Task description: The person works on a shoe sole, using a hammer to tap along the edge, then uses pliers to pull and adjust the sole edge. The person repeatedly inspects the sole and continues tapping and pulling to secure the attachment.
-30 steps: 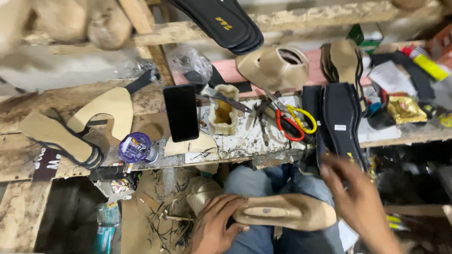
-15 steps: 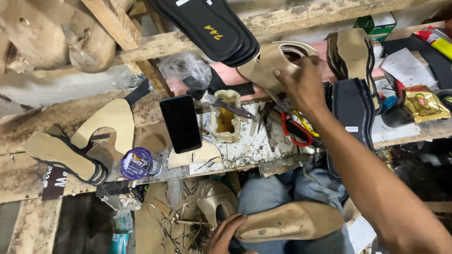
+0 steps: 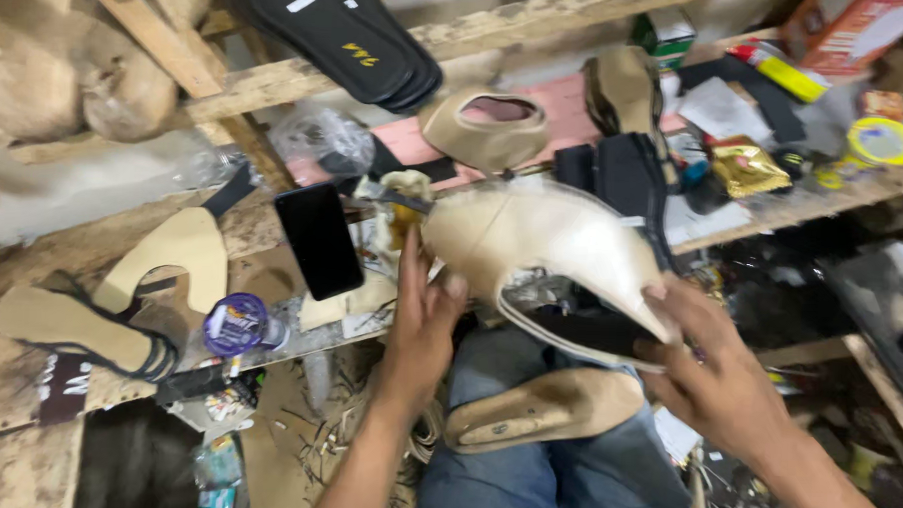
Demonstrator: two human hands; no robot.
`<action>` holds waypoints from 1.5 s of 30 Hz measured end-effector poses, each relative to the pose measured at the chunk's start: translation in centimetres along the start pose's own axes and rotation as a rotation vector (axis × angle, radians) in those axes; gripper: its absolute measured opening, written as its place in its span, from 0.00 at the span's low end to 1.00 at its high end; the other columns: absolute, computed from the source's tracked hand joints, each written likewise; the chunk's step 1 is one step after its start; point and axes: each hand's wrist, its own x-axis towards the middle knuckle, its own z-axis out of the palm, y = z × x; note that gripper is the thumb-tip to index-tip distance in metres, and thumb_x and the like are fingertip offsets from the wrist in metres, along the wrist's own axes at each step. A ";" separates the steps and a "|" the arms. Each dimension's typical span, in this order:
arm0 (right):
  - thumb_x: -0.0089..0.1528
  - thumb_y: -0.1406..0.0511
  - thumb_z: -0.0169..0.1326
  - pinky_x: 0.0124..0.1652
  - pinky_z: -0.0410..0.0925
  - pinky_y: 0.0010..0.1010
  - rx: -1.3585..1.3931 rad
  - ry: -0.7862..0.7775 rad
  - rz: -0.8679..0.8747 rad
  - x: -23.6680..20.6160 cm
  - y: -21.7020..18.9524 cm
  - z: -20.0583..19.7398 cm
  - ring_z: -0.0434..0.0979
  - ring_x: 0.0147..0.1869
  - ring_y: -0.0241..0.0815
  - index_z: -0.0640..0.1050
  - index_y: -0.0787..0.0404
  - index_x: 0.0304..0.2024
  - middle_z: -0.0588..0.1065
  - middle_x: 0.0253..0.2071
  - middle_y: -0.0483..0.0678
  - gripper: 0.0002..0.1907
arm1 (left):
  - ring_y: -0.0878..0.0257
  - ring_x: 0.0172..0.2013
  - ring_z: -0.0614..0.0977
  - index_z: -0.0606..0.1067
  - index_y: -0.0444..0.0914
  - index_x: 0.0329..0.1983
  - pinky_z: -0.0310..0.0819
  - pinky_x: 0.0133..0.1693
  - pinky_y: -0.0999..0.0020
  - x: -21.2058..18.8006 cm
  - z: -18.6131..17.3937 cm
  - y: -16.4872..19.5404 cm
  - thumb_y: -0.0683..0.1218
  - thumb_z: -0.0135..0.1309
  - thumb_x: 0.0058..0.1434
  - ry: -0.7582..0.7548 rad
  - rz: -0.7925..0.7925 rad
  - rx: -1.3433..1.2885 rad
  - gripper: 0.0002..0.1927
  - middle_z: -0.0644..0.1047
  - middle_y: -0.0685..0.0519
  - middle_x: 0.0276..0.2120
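**Beige shoe upper held over the lap**

Beige shoe upper [image 3: 542, 242] hung between both hands, above the person's lap and just in front of the cluttered surface [image 3: 272, 228]. The left hand [image 3: 425, 308] pinched its toe end at about nine o'clock, fingers closed on the material. The right hand [image 3: 713, 368] clamped the open heel rim at about four o'clock, thumb on top.

It looked light and soft, a thin shell that would fold or crease if squeezed mid-body; the firmer bound rim and the toe seemed the safest holds. Its smooth skin could probably scuff against rough wood.

Below it, at six o'clock, a tan sole [image 3: 541, 412] rested on the jeans. A black phone [image 3: 319, 239] lay at nine o'clock and a small purple-lidded tin [image 3: 234, 325] at eight o'clock. Open room seemed limited to the gap over the knees; the surface's edge crowded close at twelve o'clock.
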 end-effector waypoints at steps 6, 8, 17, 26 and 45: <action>0.49 0.71 0.66 0.58 0.71 0.45 -0.126 0.048 -0.050 -7.9 -1.3 -4.8 0.62 0.72 0.71 0.82 0.45 0.47 0.59 0.69 0.50 0.25 | 0.65 0.47 0.79 0.72 0.41 0.55 0.75 0.50 0.60 1.9 5.0 -1.3 0.54 0.51 0.73 -0.121 -0.269 -0.436 0.16 0.79 0.56 0.47; 0.49 0.71 0.67 0.59 0.72 0.43 -0.183 0.075 -0.042 -9.9 -1.5 -6.2 0.60 0.73 0.65 0.82 0.36 0.48 0.56 0.71 0.44 0.28 | 0.65 0.46 0.79 0.73 0.41 0.55 0.76 0.52 0.57 1.5 6.6 -2.6 0.53 0.51 0.74 -0.236 -0.250 -0.513 0.13 0.78 0.57 0.43; 0.49 0.71 0.66 0.60 0.68 0.51 -0.263 0.052 -0.014 -15.7 -0.4 -10.3 0.54 0.75 0.70 0.84 0.42 0.46 0.51 0.75 0.39 0.25 | 0.62 0.47 0.81 0.72 0.42 0.53 0.76 0.53 0.55 0.4 13.0 -4.5 0.53 0.49 0.76 -0.393 -0.333 -0.524 0.12 0.79 0.54 0.46; 0.62 0.68 0.63 0.58 0.72 0.33 0.185 0.443 0.680 -23.3 5.0 -10.1 0.74 0.68 0.46 0.77 0.56 0.53 0.70 0.69 0.52 0.17 | 0.54 0.52 0.82 0.68 0.36 0.65 0.77 0.56 0.52 1.0 16.8 -1.5 0.52 0.46 0.73 -0.275 -0.356 -0.270 0.22 0.78 0.46 0.53; 0.69 0.70 0.57 0.45 0.75 0.36 -0.133 0.551 1.191 -36.1 23.0 -17.4 0.80 0.50 0.51 0.68 0.78 0.62 0.76 0.50 0.66 0.22 | 0.60 0.56 0.81 0.75 0.37 0.62 0.71 0.59 0.65 -8.2 2.3 -2.1 0.49 0.52 0.64 -0.241 -0.569 0.674 0.24 0.82 0.48 0.56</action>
